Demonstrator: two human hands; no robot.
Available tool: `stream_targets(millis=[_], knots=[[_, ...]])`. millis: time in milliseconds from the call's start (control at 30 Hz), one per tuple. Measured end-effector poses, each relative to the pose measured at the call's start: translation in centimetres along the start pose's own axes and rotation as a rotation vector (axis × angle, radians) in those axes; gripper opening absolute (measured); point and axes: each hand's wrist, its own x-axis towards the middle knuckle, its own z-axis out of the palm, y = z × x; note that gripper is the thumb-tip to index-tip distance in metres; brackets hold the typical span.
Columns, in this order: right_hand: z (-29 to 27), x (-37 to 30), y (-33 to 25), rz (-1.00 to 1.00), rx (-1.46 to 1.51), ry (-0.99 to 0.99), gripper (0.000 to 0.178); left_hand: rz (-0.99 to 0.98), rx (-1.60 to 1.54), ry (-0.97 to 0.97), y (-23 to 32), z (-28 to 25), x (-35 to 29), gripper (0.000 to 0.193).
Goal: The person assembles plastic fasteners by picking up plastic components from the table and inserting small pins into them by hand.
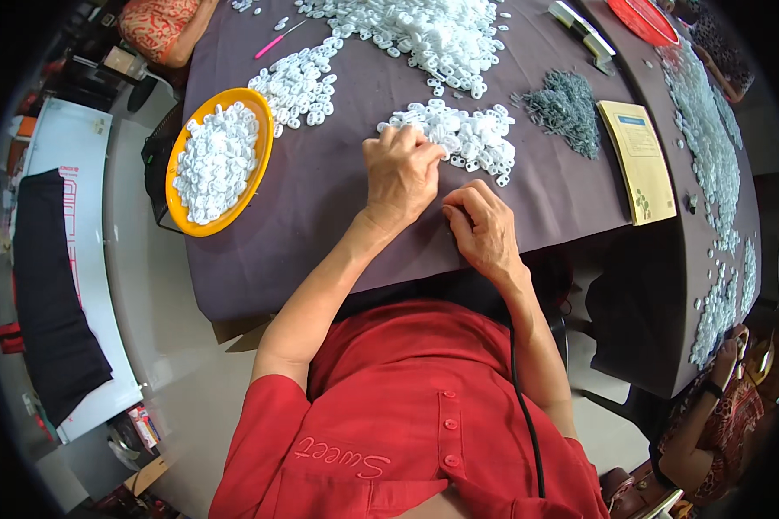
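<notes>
White oval pieces [480, 138], seemingly two-holed.

A plate [201, 227] holding small pieces [216, 164] sat at the left edge of the tabletop [312, 195]. A side pile [296, 88] lay behind its right rim, a slim tool [276, 41] beyond. A middle pile [474, 137] lay before a large heap [433, 39] toward the far edge. Rightward came another pile [565, 112], then a booklet [632, 156] near the right edge.

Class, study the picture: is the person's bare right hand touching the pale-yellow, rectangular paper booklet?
Apart: the head view shows a wide stretch of bare grey-purple tablecloth between the right hand and the booklet.
</notes>
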Motion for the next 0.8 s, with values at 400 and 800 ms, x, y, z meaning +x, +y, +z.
stream_targets(millis=[400, 800], knots=[[-0.1, -0.6, 0.7, 0.026, 0.069, 0.120, 0.009, -0.035, -0.036, -0.103, 2.2, 0.9, 1.0, 0.013], [-0.1, -0.7, 0.6, -0.014, 0.094, 0.145, 0.008, 0.045, -0.031, -0.162, 2.1, -0.1, -0.2, 0.009]])
